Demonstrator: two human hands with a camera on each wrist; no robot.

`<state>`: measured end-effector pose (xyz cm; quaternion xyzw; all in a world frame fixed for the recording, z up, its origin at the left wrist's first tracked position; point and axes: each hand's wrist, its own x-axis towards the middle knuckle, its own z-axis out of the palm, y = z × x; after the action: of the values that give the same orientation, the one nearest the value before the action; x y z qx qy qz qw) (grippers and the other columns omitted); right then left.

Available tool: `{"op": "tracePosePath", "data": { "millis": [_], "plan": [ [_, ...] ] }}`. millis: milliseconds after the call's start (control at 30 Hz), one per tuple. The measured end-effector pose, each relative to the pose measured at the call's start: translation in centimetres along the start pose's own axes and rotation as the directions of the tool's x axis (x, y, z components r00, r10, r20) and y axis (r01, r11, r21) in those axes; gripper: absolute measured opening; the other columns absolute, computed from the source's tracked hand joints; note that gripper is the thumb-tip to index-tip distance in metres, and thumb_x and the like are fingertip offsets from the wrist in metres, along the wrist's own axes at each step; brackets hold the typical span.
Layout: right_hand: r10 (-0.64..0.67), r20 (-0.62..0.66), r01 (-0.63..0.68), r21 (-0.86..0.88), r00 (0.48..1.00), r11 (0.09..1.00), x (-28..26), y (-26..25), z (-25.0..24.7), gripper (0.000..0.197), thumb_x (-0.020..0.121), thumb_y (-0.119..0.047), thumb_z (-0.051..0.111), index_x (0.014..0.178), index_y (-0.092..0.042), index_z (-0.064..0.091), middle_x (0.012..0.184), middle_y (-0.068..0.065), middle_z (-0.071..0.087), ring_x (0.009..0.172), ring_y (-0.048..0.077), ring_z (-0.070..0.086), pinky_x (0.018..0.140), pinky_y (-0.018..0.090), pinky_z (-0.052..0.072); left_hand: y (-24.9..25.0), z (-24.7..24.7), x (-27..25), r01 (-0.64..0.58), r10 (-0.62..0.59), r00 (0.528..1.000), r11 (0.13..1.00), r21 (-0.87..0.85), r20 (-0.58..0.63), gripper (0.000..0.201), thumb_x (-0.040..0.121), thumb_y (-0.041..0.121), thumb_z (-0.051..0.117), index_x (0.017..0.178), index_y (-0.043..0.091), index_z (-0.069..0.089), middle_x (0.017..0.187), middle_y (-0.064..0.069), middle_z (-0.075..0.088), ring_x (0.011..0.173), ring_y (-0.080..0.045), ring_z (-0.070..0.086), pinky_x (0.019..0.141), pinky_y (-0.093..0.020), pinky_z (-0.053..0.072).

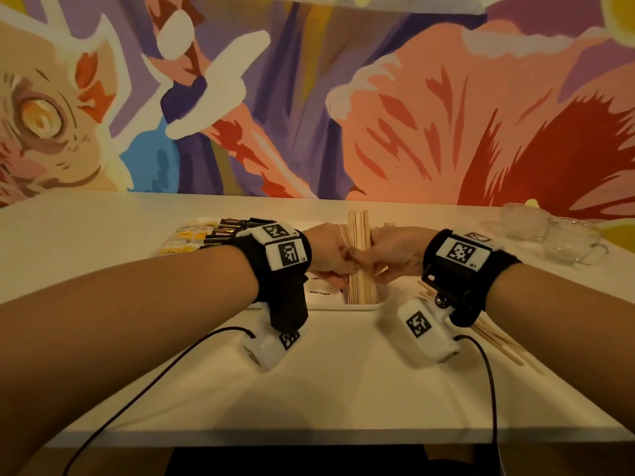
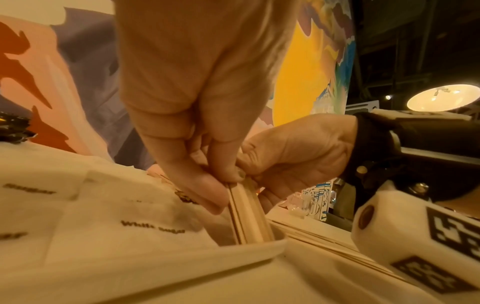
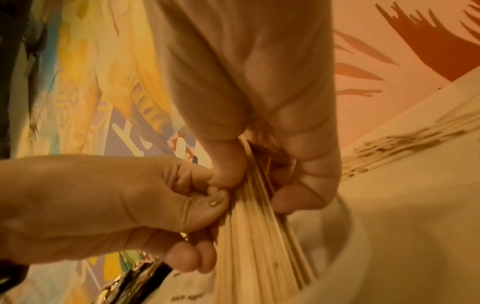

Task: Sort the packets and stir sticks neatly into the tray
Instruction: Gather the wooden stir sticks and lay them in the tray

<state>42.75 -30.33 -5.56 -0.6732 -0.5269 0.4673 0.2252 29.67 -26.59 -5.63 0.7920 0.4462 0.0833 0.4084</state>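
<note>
A bundle of wooden stir sticks (image 1: 359, 286) stands tilted in the right end compartment of the white tray (image 1: 343, 306). Both hands grip it from either side: my left hand (image 1: 332, 258) from the left and my right hand (image 1: 388, 257) from the right. In the left wrist view the left hand (image 2: 223, 189) pinches the stir sticks (image 2: 249, 218) with thumb and fingers. The right wrist view has the right hand (image 3: 262, 181) curled round the stir sticks (image 3: 259, 242). White sugar packets (image 1: 321, 292) lie left of the bundle, with black packets (image 1: 225, 231) and yellow packets (image 1: 185, 237) further left.
Several loose stir sticks (image 1: 498, 338) lie on the white table to the right of the tray, under my right wrist. Two glass cups (image 1: 563, 242) stand at the back right. A painted wall runs along the table's far edge. Cables trail off the near edge.
</note>
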Motion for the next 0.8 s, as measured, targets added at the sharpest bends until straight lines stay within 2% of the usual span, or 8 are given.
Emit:
{"op": "tracePosePath", "data": {
  "millis": [67, 133, 200, 300, 400, 500, 600, 800],
  "plan": [
    [0.039, -0.008, -0.039, -0.040, 0.999, 0.998, 0.3, 0.6, 0.2, 0.008, 0.095, -0.009, 0.051, 0.087, -0.009, 0.055, 0.075, 0.009, 0.053, 0.062, 0.015, 0.048, 0.060, 0.026, 0.047, -0.2, 0.2, 0.0, 0.024, -0.025, 0.999, 0.999, 0.030, 0.036, 0.011, 0.088, 0.010, 0.064, 0.080, 0.004, 0.060, 0.079, -0.009, 0.066, 0.078, -0.023, 0.066, 0.085, -0.030, 0.055],
    [0.083, -0.081, -0.088, -0.064, 0.993, 0.994, 0.6, 1.1, 0.3, 0.006, 0.091, -0.009, 0.058, 0.088, -0.004, 0.057, 0.076, 0.011, 0.059, 0.058, 0.016, 0.054, 0.057, 0.025, 0.052, -0.5, 0.7, 0.3, 0.045, -0.048, 0.997, 0.998, 0.034, 0.064, 0.022, 0.089, 0.003, 0.060, 0.071, 0.010, 0.050, 0.070, -0.005, 0.057, 0.065, -0.014, 0.059, 0.069, -0.021, 0.053],
    [0.100, -0.133, -0.113, -0.094, 0.986, 0.989, 0.7, 1.2, 0.2, 0.011, 0.089, -0.007, 0.061, 0.097, -0.001, 0.059, 0.085, 0.013, 0.062, 0.065, 0.018, 0.058, 0.063, 0.026, 0.054, -0.6, 1.0, 0.4, 0.059, -0.061, 0.996, 0.998, 0.024, 0.063, 0.023, 0.090, 0.000, 0.058, 0.071, 0.009, 0.048, 0.071, -0.004, 0.054, 0.058, -0.009, 0.057, 0.062, -0.017, 0.052],
    [0.124, -0.175, -0.150, -0.144, 0.977, 0.978, 0.7, 1.0, 0.3, 0.023, 0.086, -0.006, 0.065, 0.107, 0.002, 0.059, 0.094, 0.014, 0.061, 0.074, 0.021, 0.061, 0.069, 0.026, 0.056, -0.4, 1.1, 0.5, 0.127, -0.125, 0.991, 0.991, -0.045, 0.047, 0.019, 0.086, 0.001, 0.063, 0.075, 0.009, 0.052, 0.072, -0.006, 0.057, 0.061, -0.013, 0.060, 0.068, -0.026, 0.055],
    [0.117, -0.212, -0.154, -0.166, 0.970, 0.974, 0.6, 0.8, 0.5, 0.009, 0.084, -0.004, 0.066, 0.086, -0.002, 0.057, 0.084, 0.012, 0.059, 0.071, 0.022, 0.061, 0.073, 0.029, 0.056, -0.1, 1.0, 0.6, 0.154, -0.153, 0.988, 0.988, -0.030, 0.035, 0.014, 0.083, 0.001, 0.067, 0.080, 0.008, 0.055, 0.074, -0.008, 0.060, 0.059, -0.016, 0.061, 0.059, -0.026, 0.056],
    [0.100, -0.232, -0.143, -0.178, 0.968, 0.974, 0.5, 0.8, 0.5, 0.011, 0.083, -0.003, 0.067, 0.085, -0.004, 0.057, 0.084, 0.012, 0.061, 0.072, 0.022, 0.063, 0.076, 0.031, 0.056, 0.0, 0.7, 0.5, 0.179, -0.178, 0.984, 0.983, -0.031, 0.015, 0.014, 0.082, 0.004, 0.069, 0.080, 0.007, 0.056, 0.062, -0.008, 0.063, 0.043, -0.013, 0.062, 0.047, -0.022, 0.054],
    [0.088, -0.260, -0.146, -0.214, 0.962, 0.966, 0.4, 0.9, 0.2, 0.010, 0.082, -0.001, 0.068, 0.083, -0.003, 0.058, 0.074, 0.012, 0.061, 0.063, 0.020, 0.062, 0.069, 0.029, 0.057, -0.1, 0.6, 0.5, 0.182, -0.182, 0.983, 0.982, -0.039, -0.005, 0.016, 0.082, 0.007, 0.071, 0.079, 0.005, 0.056, 0.045, -0.005, 0.063, 0.037, -0.012, 0.061, 0.049, -0.022, 0.055],
    [0.095, -0.289, -0.174, -0.261, 0.953, 0.949, 0.2, 0.6, 0.3, 0.008, 0.084, -0.001, 0.065, 0.081, -0.003, 0.058, 0.076, 0.013, 0.062, 0.062, 0.020, 0.063, 0.066, 0.027, 0.057, 0.1, 0.7, 0.5, 0.217, -0.217, 0.975, 0.976, -0.005, -0.049, 0.017, 0.081, 0.014, 0.074, 0.083, 0.006, 0.059, 0.048, -0.003, 0.065, 0.043, -0.012, 0.062, 0.059, -0.022, 0.055]
  ]
}}
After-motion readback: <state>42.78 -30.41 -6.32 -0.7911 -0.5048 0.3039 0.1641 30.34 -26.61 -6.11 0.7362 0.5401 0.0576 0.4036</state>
